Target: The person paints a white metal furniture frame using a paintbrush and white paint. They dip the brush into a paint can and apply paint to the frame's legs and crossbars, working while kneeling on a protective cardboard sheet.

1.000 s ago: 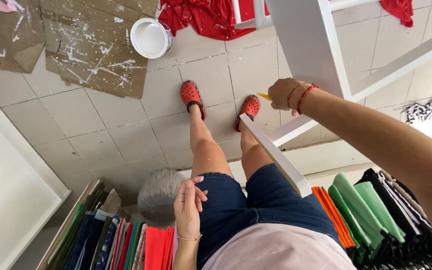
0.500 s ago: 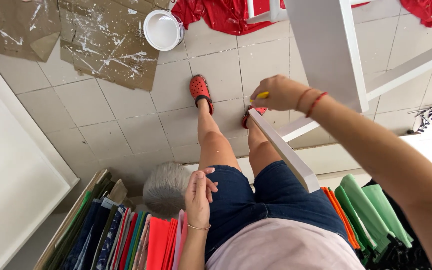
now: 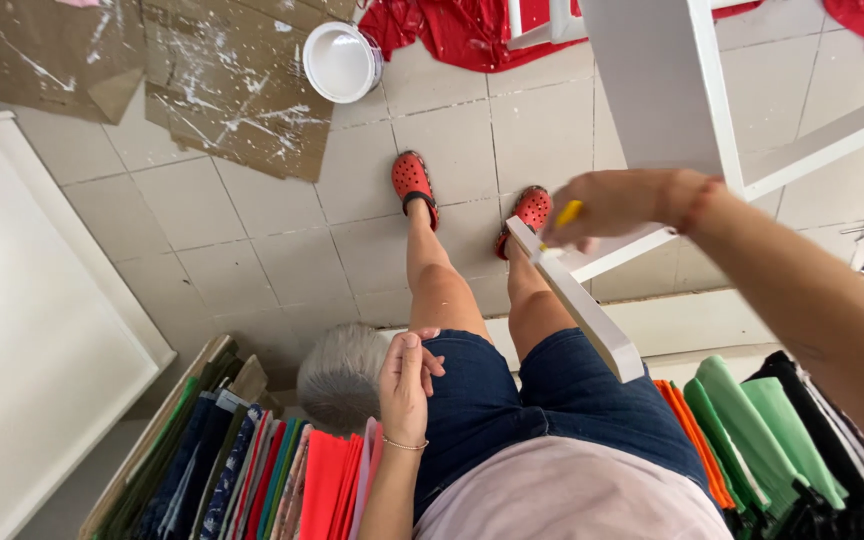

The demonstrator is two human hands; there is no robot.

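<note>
The view has shifted, so the red shoes [image 3: 414, 187] sit lower in frame; the right hand [image 3: 612, 205] stays clamped on a yellow tool [image 3: 564, 216] at the end of the white board [image 3: 577, 300], the left hand [image 3: 405, 385] rests loosely curled against the denim shorts [image 3: 512, 400]

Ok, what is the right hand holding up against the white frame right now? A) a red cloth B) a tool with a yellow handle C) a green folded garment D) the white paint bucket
B: the right hand grips a small yellow-handled tool at the end of the white bar, while the white bucket sits on the floor.
</note>
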